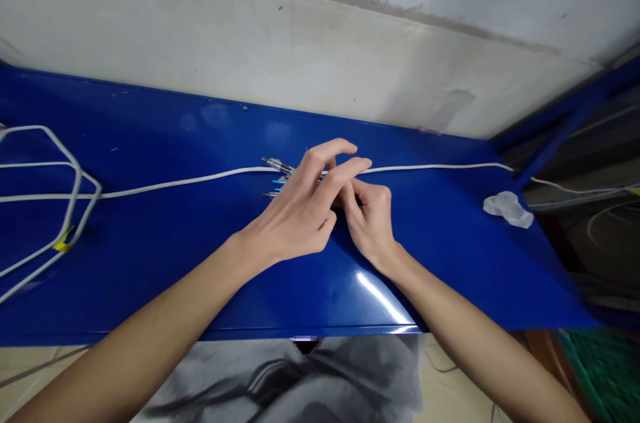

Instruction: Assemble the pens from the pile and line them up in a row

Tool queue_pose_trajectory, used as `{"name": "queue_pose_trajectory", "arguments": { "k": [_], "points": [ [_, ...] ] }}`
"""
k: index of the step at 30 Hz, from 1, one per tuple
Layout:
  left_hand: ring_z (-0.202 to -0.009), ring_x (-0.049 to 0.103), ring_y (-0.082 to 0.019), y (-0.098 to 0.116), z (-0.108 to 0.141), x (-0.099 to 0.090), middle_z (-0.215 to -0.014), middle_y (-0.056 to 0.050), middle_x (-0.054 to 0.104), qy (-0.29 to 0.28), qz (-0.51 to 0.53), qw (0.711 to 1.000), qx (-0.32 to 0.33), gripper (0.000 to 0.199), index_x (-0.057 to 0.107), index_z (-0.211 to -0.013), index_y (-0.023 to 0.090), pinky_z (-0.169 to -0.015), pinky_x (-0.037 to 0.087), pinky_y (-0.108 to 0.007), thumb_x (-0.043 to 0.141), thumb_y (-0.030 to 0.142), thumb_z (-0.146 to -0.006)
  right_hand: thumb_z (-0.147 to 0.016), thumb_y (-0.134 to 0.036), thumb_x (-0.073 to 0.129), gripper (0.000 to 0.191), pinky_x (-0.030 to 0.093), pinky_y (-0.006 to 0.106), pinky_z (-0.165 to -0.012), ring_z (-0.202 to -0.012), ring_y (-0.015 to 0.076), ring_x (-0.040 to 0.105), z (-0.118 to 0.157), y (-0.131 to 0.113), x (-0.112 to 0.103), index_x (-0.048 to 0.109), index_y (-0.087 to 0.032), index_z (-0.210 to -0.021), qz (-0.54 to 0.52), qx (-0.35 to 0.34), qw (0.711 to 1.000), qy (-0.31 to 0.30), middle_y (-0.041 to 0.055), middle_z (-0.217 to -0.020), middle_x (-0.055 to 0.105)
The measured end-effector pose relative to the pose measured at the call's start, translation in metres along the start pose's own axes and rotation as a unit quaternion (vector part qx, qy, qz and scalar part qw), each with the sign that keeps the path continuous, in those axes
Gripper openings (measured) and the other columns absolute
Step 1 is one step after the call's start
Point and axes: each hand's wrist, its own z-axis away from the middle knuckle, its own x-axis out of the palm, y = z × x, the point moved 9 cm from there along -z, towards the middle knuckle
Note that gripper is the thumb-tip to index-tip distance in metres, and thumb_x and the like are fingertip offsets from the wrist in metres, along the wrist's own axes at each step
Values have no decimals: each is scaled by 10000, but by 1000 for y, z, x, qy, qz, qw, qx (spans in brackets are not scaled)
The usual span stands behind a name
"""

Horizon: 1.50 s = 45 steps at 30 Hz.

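My left hand [307, 206] is over a small group of pens [276, 165], back of the hand up. Its index and middle fingers are stretched out and apart, and the thumb is bent. The pens' ends, some clear and dark and one blue, stick out to the left from beneath this hand; the rest of them is hidden. Close against its fingertips, my right hand [373, 216] is closed, thumb and fingers pressed together. Something dark shows between the two hands, too covered to name.
The blue metal shelf [165, 263] runs along a whitish wall [200, 36]. A white cable [170, 184] crosses it behind my hands, with loops and a yellow tag [63, 244] at left. A crumpled whitish piece [507, 208] lies near the right end.
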Motion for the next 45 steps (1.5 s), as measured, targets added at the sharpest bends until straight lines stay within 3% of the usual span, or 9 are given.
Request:
{"name": "queue_pose_trajectory", "arguments": {
  "k": [5,10,14,17,21,24,30,37,45],
  "points": [
    [-1379,476,-307,-2,4,-9,-1474,-110,467,42,-12,999,0,694,345,-1473,289,-1122,479,-547,469,57,-830,-1064,-422,481,360,370,284,-624,-618,119,481,-3,3,-4,606,-194,-815,-57,24,998,17,-8,-712,581],
    [-1446,438,-350,-17,-5,-20,-1422,-124,565,35,-143,989,-10,448,470,-1422,220,-1223,306,-602,533,231,-979,-1026,-388,570,251,376,264,-621,-667,118,502,-9,13,-22,636,-200,-873,-107,34,991,78,-12,-769,602],
    [-1271,597,-302,-27,-7,-15,-1083,-80,729,8,-156,988,-9,151,650,-1066,181,-1086,437,-473,518,248,-1037,-976,-485,633,357,326,272,-557,-594,111,454,-11,28,-23,669,-185,-787,-148,74,983,75,-13,-681,573],
    [-1043,681,-230,-27,-3,-12,-981,-44,746,17,-130,991,5,156,655,-978,182,-916,483,-374,529,246,-1044,-995,-583,547,579,291,287,-530,-510,100,386,-11,35,-19,606,-172,-591,-144,109,982,51,-22,-525,453],
    [-777,651,-151,-34,1,-8,-902,-27,726,11,-77,997,-18,188,658,-1017,177,-733,468,-292,516,291,-1062,-949,-535,655,355,367,262,-560,-588,108,491,-18,23,-17,718,-191,-891,-188,67,980,4,-8,-711,613],
    [-788,634,-156,-36,0,-6,-887,-38,720,-1,-47,999,-26,232,667,-1033,169,-741,467,-292,514,339,-1066,-865,-509,764,317,403,257,-582,-636,114,518,-21,22,-17,735,-196,-903,-195,58,979,-10,12,-820,674],
    [-783,578,-191,-26,-1,-6,-833,-36,735,11,-131,991,29,230,695,-949,180,-701,369,-364,536,308,-1053,-962,-612,581,594,252,282,-507,-486,85,320,-18,37,-11,624,-163,-575,-120,115,986,-25,-40,-487,404],
    [-859,594,-203,-40,-1,-14,-888,-50,752,23,-124,992,1,219,715,-1041,194,-742,389,-366,561,351,-1043,-930,-519,674,347,369,257,-581,-623,117,480,-20,23,-8,748,-181,-948,-155,60,984,-66,-5,-734,621],
    [-875,608,-221,-30,-1,-23,-836,-41,772,59,-144,986,53,161,737,-977,208,-779,412,-396,596,275,-1018,-1018,-596,473,604,265,287,-579,-554,101,349,-19,26,-1,480,-179,-581,-81,63,988,-117,-39,-554,402]
  ]
}}
